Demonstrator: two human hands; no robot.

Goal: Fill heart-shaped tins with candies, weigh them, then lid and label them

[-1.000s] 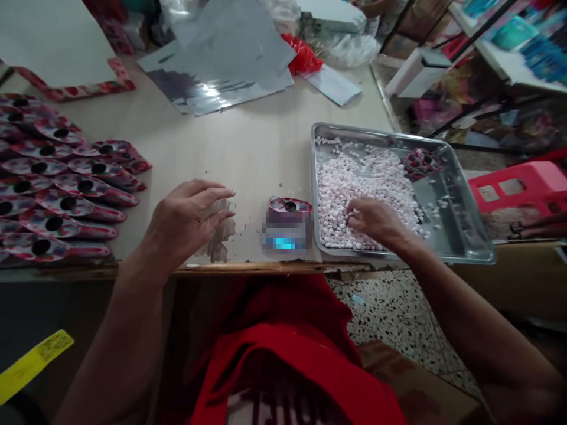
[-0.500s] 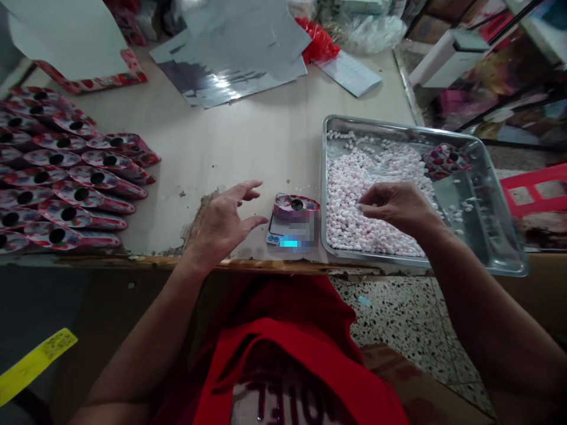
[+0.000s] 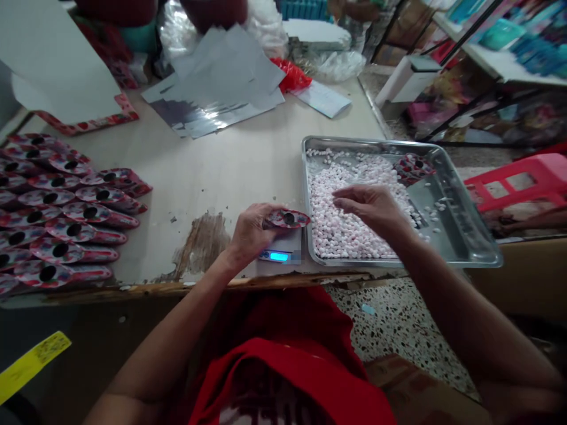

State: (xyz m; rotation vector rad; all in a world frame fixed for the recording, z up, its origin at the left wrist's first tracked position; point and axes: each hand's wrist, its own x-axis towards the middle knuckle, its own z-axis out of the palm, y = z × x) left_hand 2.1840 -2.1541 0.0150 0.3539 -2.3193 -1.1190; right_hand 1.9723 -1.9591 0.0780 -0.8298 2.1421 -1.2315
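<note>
My left hand (image 3: 253, 231) is closed around one end of a small red printed carton (image 3: 290, 219) with a dark round hole in its top. Beneath that carton is a small digital scale (image 3: 292, 243) with a lit blue display; its digits are not readable. My right hand (image 3: 370, 206) hovers over white pellets (image 3: 341, 227) heaped in a metal tray (image 3: 478, 248). Its fingers are pressed together, and whatever is between them is hidden. Another printed carton (image 3: 415, 169) lies in the tray's far part, by the pellets.
Rows of similar printed cartons (image 3: 66, 230) fill the table's left side. Silvery sheets (image 3: 217, 82) lie at the back beside a red plastic bag (image 3: 290, 75) and a folded paper (image 3: 323, 97). A red plastic stool (image 3: 522, 183) stands right of the tray.
My left hand has moved right and closed on the carton at the scale. My right hand stays over the pellets, its fingers now straighter. The whole view has shifted.
</note>
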